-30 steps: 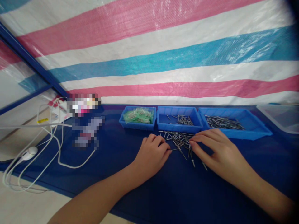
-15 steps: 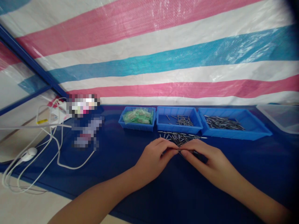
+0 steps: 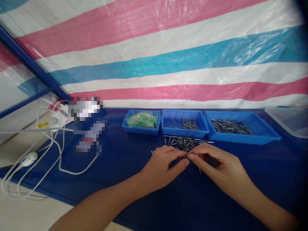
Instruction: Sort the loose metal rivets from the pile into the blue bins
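Two bare forearms slant inward over a dark blue table [image 3: 204, 200], their hands meeting at the near edge of a loose pile of metal rods [image 3: 184, 141], in front of the middle blue tray [image 3: 185, 131]. The left hand [image 3: 165, 163] lies low, thumb and forefinger reaching rightward; the right hand [image 3: 218, 162] arches, fingertips nearly together—whether either hand pinches a rod, I cannot tell.
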`<control>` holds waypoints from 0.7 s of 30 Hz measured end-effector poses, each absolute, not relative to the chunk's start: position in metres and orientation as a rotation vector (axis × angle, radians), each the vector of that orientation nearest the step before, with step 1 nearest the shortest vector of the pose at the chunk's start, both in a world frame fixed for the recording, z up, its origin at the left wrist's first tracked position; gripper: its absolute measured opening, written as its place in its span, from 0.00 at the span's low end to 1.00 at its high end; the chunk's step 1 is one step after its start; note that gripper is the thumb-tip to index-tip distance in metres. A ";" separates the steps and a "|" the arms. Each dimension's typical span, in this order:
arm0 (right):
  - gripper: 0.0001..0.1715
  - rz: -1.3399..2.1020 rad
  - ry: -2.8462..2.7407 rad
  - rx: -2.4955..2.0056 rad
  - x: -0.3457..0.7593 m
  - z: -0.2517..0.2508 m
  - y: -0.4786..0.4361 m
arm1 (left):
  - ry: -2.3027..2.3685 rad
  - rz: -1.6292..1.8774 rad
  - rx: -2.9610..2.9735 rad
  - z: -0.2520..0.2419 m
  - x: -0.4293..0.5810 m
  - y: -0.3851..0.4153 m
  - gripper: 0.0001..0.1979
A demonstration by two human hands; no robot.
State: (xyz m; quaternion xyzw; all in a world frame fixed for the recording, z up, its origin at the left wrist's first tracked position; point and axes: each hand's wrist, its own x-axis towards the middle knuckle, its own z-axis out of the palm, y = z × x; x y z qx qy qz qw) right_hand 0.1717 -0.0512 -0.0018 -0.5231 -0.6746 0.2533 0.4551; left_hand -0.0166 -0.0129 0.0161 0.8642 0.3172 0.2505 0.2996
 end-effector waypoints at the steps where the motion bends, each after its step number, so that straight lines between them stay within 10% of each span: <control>1: 0.05 0.615 -1.684 -1.277 0.172 0.000 -0.051 | 0.840 0.666 2.293 0.015 -0.017 -0.013 0.09; 13: 0.11 0.576 -1.725 -1.367 0.192 0.006 -0.040 | 0.998 0.776 2.301 0.014 -0.020 -0.011 0.17; 21: 0.28 -0.048 -1.313 -2.046 0.271 0.013 -0.016 | 0.923 0.414 2.732 0.002 -0.025 -0.011 0.23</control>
